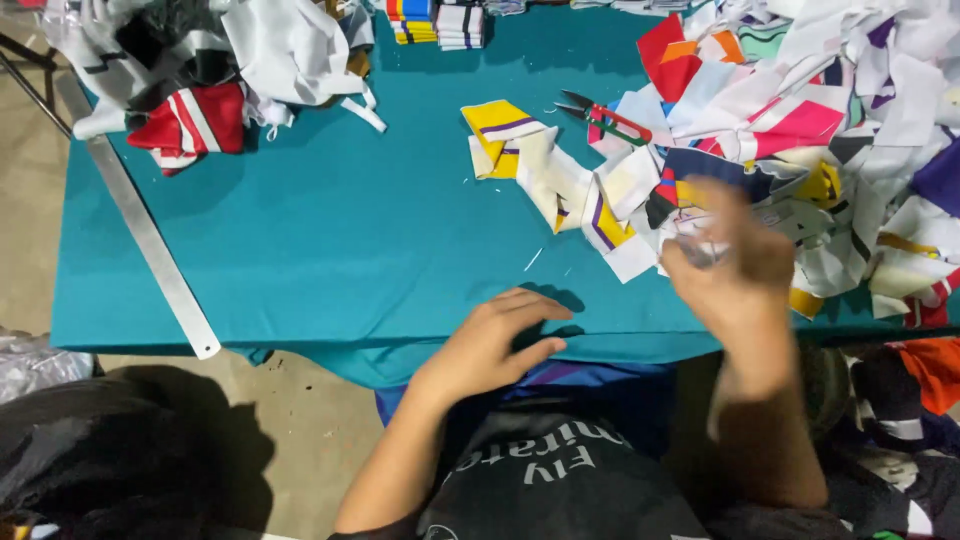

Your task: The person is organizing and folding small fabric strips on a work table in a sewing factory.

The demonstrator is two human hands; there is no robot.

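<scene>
My left hand [497,338] rests flat on the front edge of the teal-covered table [330,230], fingers slightly spread, holding nothing. Blurred with motion, my right hand [728,262] is raised over the edge of a heap of fabric scraps [800,120] and grips a small pale piece of cloth [700,248]. A string of white, yellow and purple fabric pieces [560,180] lies on the table just left of that hand. Red-handled thread snips [605,117] lie beyond them, beside the heap.
A long metal ruler [150,240] lies along the table's left edge. Another pile of white, black and red cloth [200,70] sits at the far left corner. Folded striped pieces [435,22] stand at the back. More garments [910,400] hang at the right.
</scene>
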